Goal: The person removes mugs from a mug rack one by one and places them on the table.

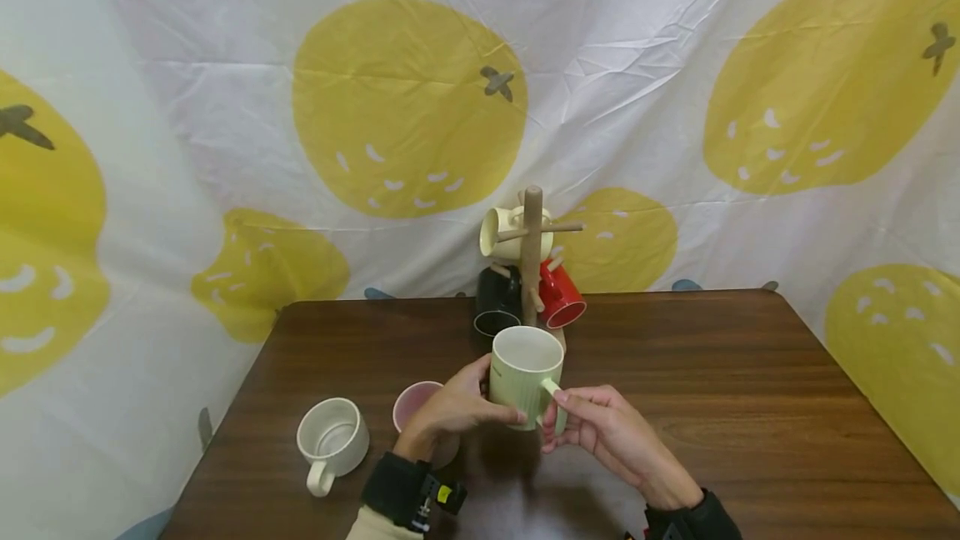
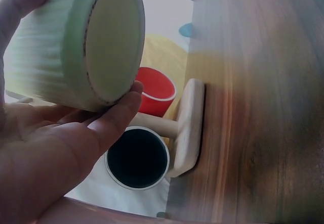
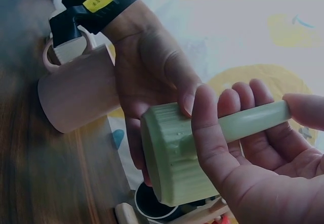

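Observation:
A light green ribbed mug (image 1: 516, 390) is held in both hands above the table, its mouth facing up. My left hand (image 1: 459, 405) grips it round the body from the left, thumb across the near side. On the right, my right hand (image 1: 611, 433) pinches the mug's handle (image 3: 255, 123) between thumb and fingers. The left wrist view shows the mug's pale base (image 2: 115, 44) with the left fingertips at its edge. Partly behind my left hand and wrist stands a pink mug (image 1: 415, 401); its handle shows in the right wrist view.
Behind the green mug stands a wooden mug tree (image 1: 532, 252), holding a cream mug (image 1: 508, 247), a black mug (image 1: 492, 300) and a red mug (image 1: 558, 294). A white mug (image 1: 347, 442) sits at the left on the brown table (image 1: 750, 407). A fruit-patterned cloth (image 1: 600, 82) hangs behind.

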A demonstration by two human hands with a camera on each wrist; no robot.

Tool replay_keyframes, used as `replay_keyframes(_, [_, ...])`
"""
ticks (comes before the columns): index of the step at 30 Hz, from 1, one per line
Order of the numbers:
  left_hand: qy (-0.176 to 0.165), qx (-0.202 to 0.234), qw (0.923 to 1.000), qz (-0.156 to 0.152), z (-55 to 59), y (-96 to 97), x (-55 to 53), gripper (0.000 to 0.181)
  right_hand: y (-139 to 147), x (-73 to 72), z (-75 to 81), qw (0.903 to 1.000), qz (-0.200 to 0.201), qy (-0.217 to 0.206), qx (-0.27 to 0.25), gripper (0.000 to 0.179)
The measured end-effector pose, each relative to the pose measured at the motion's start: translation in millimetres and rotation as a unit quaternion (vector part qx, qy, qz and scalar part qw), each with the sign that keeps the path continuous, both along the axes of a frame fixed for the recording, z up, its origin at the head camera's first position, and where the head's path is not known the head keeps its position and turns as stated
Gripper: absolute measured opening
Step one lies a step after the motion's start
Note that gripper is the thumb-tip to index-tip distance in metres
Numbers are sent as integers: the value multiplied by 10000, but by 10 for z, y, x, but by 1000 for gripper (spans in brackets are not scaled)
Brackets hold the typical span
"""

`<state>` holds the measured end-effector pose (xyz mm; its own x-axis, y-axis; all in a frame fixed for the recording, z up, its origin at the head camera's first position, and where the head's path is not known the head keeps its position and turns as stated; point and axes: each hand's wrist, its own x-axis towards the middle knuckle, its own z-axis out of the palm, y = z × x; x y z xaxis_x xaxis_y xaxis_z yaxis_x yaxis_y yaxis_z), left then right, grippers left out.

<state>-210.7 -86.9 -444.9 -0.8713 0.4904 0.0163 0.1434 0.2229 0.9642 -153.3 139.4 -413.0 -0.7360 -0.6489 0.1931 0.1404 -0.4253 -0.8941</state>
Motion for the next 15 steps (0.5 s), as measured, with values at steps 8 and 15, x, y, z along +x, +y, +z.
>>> replay_keyframes(8, [-81, 6, 10000, -34, -10, 17, 10, 75, 4, -9, -56, 10000, -79, -49, -2, 33])
replay_keyframes(15, [-223, -99, 9997, -35, 5, 33, 24, 77, 18, 4, -84, 9998, -140, -2, -106, 32])
